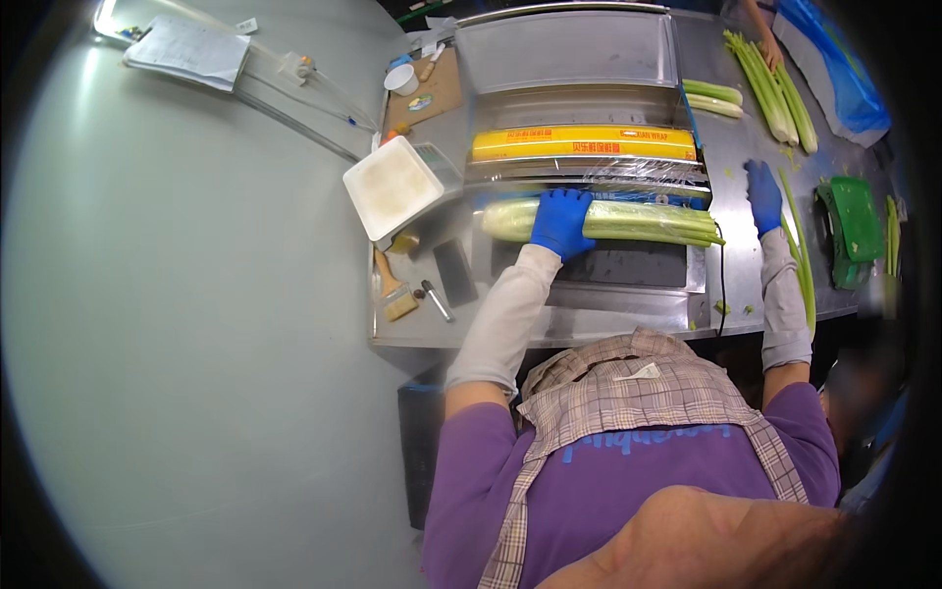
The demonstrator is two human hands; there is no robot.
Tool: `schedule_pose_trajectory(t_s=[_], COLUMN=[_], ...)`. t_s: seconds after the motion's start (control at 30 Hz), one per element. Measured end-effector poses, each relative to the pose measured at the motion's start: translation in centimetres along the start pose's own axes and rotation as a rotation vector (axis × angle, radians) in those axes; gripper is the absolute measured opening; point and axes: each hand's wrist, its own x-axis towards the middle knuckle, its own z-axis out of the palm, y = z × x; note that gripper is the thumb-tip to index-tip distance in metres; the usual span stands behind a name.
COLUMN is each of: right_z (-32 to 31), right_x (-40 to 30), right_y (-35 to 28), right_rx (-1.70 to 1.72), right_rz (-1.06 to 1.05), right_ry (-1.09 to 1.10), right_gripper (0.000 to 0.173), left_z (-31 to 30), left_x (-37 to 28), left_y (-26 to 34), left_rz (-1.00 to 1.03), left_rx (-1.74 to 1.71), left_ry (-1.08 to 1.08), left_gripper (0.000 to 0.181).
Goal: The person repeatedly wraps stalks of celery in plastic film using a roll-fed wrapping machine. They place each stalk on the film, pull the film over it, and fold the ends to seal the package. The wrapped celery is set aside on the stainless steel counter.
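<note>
My left hand (pixel 563 223), in a blue glove, lies closed around the bunch of celery (pixel 651 223) near its pale base. The celery lies crosswise on the wrapping machine (pixel 625 266), in front of the yellow roll of cling wrap (pixel 585 144). Clear film stretches from below the roll towards the celery. My right hand (pixel 765 197), also gloved in blue, is over the steel table right of the machine, away from the bunch. It appears to hold nothing, its fingers extended. Long green celery stalks (pixel 798 250) lie beside the right wrist.
More celery (pixel 773 99) lies at the back right, touched by another person's hand (pixel 770 53). A green plastic object (pixel 857 230) stands at the right. Left are a scale with a white tray (pixel 394 188), a brush (pixel 398 298), a marker (pixel 438 301) and a dark flat object (pixel 455 272).
</note>
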Motion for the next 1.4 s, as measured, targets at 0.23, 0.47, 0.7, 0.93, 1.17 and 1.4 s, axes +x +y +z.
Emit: schedule_pose_trajectory(t_s=[0.23, 0.47, 0.7, 0.93, 1.17, 1.4], right_z=[9.1, 25.3, 25.0, 5.5, -12.9, -6.5], right_x=[-7.6, -15.4, -14.7, -10.8, -13.7, -15.8], right_y=[-21.8, -24.0, -19.9, -11.8, -5.0, -9.3], right_rx=[-0.058, -0.343, -0.478, -0.808, -1.201, -0.557], right_rz=[-0.310, -1.105, -1.081, -0.828, -0.779, -0.496], right_ry=[-0.766, -0.822, -0.846, -0.801, -0.533, -0.300], right_gripper=[0.025, 0.016, 0.018, 0.016, 0.008, 0.012], left_z=[0.2, 1.2, 1.9, 1.0, -5.5, -6.6], left_x=[-6.3, -8.0, -7.5, -8.2, -10.3, -22.0], left_y=[3.0, 4.3, 5.0, 4.7, 3.8, 3.3], left_rz=[0.215, 0.019, 0.033, 0.042, -0.106, -0.768], left_rx=[0.109, -0.045, -0.098, -0.045, -0.181, -1.377], left_ry=[-0.014, 0.144, 0.158, 0.156, -0.255, -0.733], left_gripper=[0.027, 0.031, 0.036, 0.054, 0.056, 0.077])
